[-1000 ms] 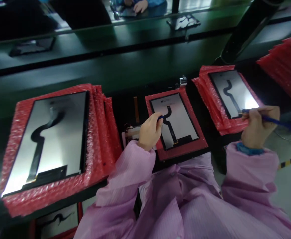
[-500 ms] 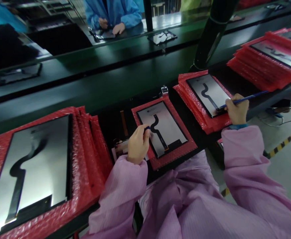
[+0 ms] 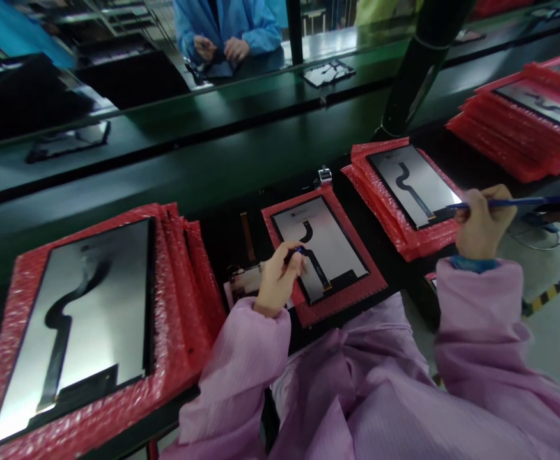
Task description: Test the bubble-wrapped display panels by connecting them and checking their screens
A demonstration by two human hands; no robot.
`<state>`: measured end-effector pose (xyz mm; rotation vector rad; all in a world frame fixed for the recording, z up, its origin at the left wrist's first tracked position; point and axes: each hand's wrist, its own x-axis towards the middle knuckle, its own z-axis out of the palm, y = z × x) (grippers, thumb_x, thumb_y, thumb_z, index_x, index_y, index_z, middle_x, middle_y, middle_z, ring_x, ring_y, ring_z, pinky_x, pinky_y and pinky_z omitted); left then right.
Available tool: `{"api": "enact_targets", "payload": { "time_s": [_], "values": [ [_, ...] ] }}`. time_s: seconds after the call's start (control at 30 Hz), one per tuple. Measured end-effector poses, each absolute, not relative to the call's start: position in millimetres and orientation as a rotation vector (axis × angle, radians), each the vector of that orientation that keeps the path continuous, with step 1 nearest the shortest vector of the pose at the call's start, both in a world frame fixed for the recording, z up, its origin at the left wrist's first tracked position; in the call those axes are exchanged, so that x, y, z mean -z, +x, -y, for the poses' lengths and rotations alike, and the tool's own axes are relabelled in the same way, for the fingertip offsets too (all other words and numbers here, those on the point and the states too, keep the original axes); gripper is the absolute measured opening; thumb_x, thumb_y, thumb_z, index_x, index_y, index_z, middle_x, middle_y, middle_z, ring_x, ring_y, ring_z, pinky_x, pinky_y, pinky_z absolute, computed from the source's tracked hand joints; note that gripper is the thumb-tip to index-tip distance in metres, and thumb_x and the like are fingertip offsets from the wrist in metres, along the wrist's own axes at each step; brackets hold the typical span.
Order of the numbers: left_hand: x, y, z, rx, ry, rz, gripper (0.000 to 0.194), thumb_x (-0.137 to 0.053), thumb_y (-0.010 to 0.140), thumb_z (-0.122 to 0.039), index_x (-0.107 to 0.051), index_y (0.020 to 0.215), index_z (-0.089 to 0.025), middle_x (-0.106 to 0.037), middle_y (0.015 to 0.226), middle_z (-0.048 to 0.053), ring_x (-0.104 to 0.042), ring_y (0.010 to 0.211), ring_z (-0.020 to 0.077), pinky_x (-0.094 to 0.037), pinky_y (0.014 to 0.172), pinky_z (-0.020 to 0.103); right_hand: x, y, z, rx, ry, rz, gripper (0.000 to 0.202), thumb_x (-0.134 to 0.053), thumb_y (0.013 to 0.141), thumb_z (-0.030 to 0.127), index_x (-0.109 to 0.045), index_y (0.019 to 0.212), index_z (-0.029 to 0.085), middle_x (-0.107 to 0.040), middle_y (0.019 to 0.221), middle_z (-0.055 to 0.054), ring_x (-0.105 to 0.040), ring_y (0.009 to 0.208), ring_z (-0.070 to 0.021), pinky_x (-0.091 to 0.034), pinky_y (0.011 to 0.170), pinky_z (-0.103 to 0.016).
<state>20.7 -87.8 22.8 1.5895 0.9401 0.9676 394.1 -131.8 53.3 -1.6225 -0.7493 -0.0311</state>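
My left hand [image 3: 279, 279] is closed in a pinch over the middle display panel [image 3: 337, 243], which lies on a red bubble-wrap sheet [image 3: 325, 314]. A small dark blue object [image 3: 300, 250] shows at its fingertips; its kind is not clear. The panel's curved black flex cable [image 3: 317, 268] runs beside those fingers. My right hand [image 3: 485, 220] grips a long, thin blue stick-like tool [image 3: 532, 201]. Its tip is near the lower right edge of another panel [image 3: 417, 182], on the red bubble-wrap stack to the right.
A large panel [image 3: 112, 281] lies on a red bubble-wrap stack [image 3: 184, 319] at left. Another red stack [image 3: 510, 137] stands far right. A green ledge [image 3: 213, 137] runs behind, with a dark post [image 3: 412, 76]. Across it, a person in blue [image 3: 227, 32] works.
My right hand has shifted right and slightly downward with the blue tool. My left hand stays over the middle panel, slightly farther right in view. The whole view has shifted a little.
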Motion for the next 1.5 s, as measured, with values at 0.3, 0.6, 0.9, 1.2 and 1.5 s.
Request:
{"api": "enact_targets", "payload": {
  "time_s": [0.3,0.6,0.9,1.2,1.5],
  "values": [
    [-28,28,93,-0.813,1.183,-0.613,0.050,-0.072,0.084,-0.061,-0.071,0.101,-0.014,-0.062,0.072,0.002,-0.044,0.052,0.0065,-0.034,0.050,0.022,-71,245,153,-1.127,-1.111,1.178,0.023,-0.057,0.097,0.040,-0.061,0.086,0.020,-0.061,0.070,0.001,-0.058,0.060,-0.0118,-0.045,0.055,-0.025],
    [-25,27,94,-0.744,1.108,-0.592,0.057,-0.072,0.079,-0.068,-0.071,0.093,-0.013,-0.057,0.067,0.000,-0.037,0.049,0.0051,-0.027,0.049,0.023,-90,211,128,-1.170,-1.167,1.329,0.028,-0.056,0.095,0.037,-0.049,0.073,0.021,-0.053,0.060,0.004,-0.048,0.053,-0.0091,-0.039,0.051,-0.023],
    [-33,24,91,-0.641,1.089,-0.544,0.065,-0.065,0.079,-0.078,-0.061,0.078,-0.013,-0.030,0.055,-0.009,-0.023,0.047,0.0042,-0.019,0.046,0.021,-72,195,117,-1.233,-1.160,1.717,0.025,-0.032,0.105,0.040,-0.046,0.094,0.023,-0.046,0.081,0.002,-0.049,0.067,-0.0108,-0.042,0.060,-0.024],
    [-28,23,82,-0.679,1.280,-0.683,0.062,-0.051,0.087,-0.079,-0.049,0.069,-0.019,-0.035,0.054,-0.007,-0.028,0.047,0.0075,-0.026,0.047,0.024,-62,193,96,-1.048,-1.152,1.919,0.020,-0.035,0.100,0.032,-0.050,0.092,0.021,-0.050,0.079,0.001,-0.048,0.070,-0.0127,-0.041,0.066,-0.026],
    [-16,-6,50,-1.001,2.138,-1.942,0.033,-0.053,0.096,-0.032,-0.066,0.118,-0.012,-0.062,0.119,0.020,-0.054,0.113,0.0331,-0.045,0.101,0.049,-94,224,38,-0.447,-1.898,2.020,0.013,-0.046,0.092,0.021,-0.055,0.101,0.021,-0.067,0.094,-0.004,-0.064,0.084,-0.0187,-0.045,0.077,-0.030]
  ]
}}
